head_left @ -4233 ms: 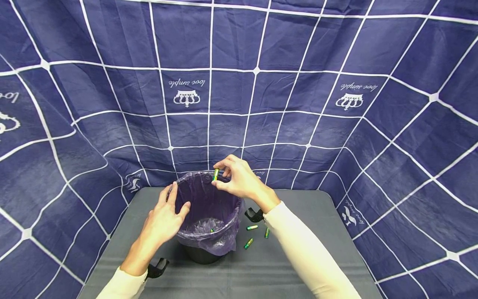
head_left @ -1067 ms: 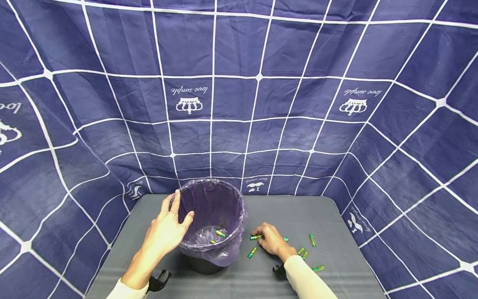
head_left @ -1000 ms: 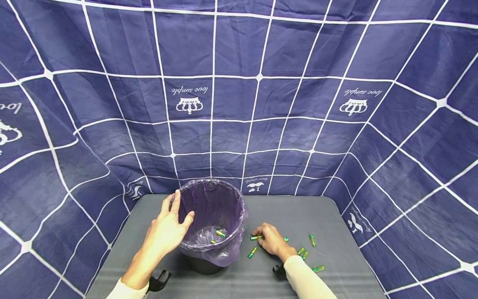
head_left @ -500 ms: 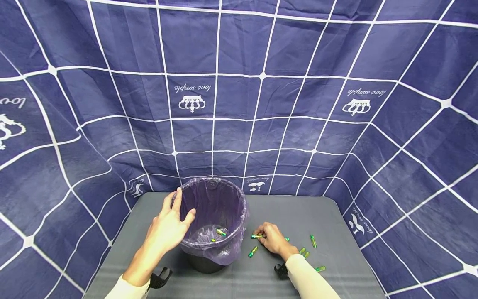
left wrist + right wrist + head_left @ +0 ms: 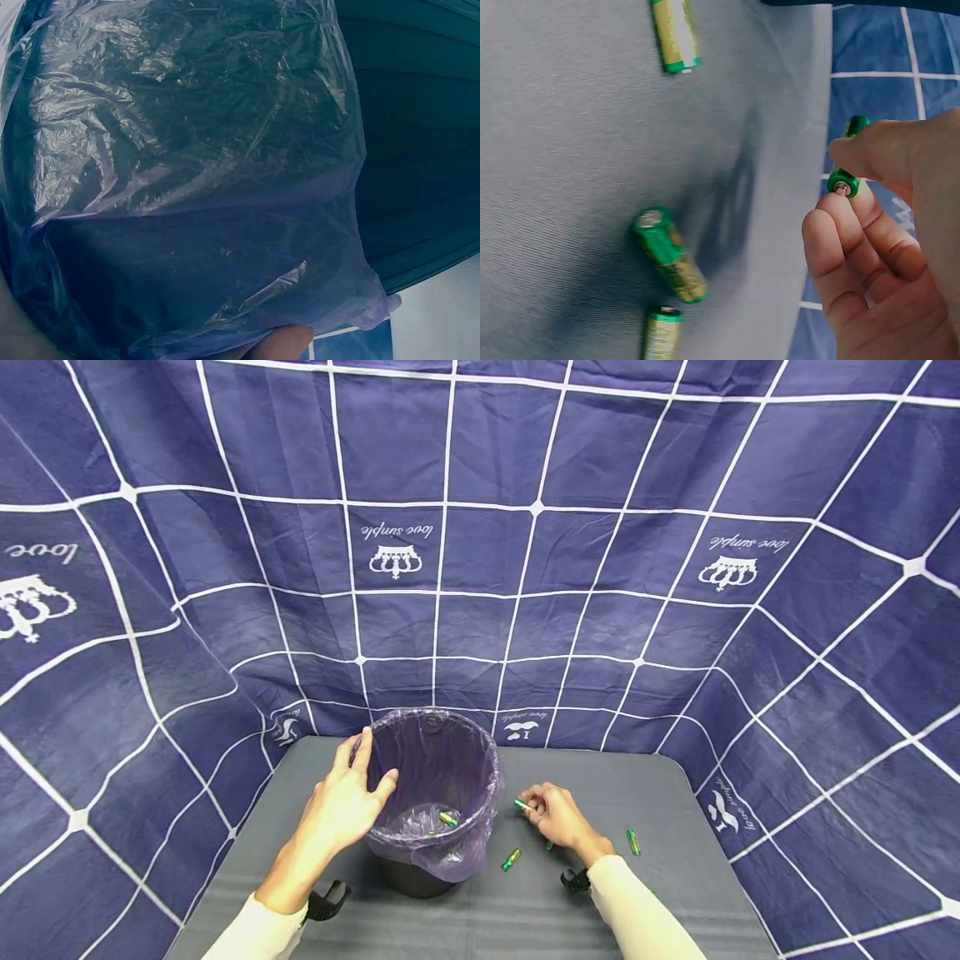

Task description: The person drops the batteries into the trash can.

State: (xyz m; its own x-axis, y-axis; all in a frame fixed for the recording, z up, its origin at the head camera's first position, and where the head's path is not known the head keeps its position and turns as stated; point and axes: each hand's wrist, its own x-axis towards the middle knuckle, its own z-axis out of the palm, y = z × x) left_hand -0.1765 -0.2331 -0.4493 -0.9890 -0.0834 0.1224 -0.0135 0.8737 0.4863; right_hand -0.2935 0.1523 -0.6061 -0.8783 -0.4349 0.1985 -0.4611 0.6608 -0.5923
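Observation:
My right hand [image 5: 558,817] pinches a green-and-yellow battery [image 5: 845,182] between thumb and fingertips, just above the table to the right of the bin. The battery's metal end faces the right wrist camera. My left hand [image 5: 347,806] rests at the left rim of a dark bin [image 5: 416,878] with fingers extended and the thumb apart over the opening. A purple plastic liner [image 5: 459,852] covers the rim and hangs down outside. Inside lie a battery [image 5: 447,819] and a sliver of another. In the left wrist view, a fingertip [image 5: 283,343] shows below the liner.
Loose batteries lie on the grey table [image 5: 540,910]: one battery [image 5: 512,859] near the bin, another [image 5: 633,842] farther right, others partly hidden by the right arm. A blue gridded cloth [image 5: 480,552] hangs behind and at both sides.
Around 4 s ago the right hand held a battery over the bin; another battery now lies inside. Since then the right hand has gone to the table and lifted a battery. The left hand stays put.

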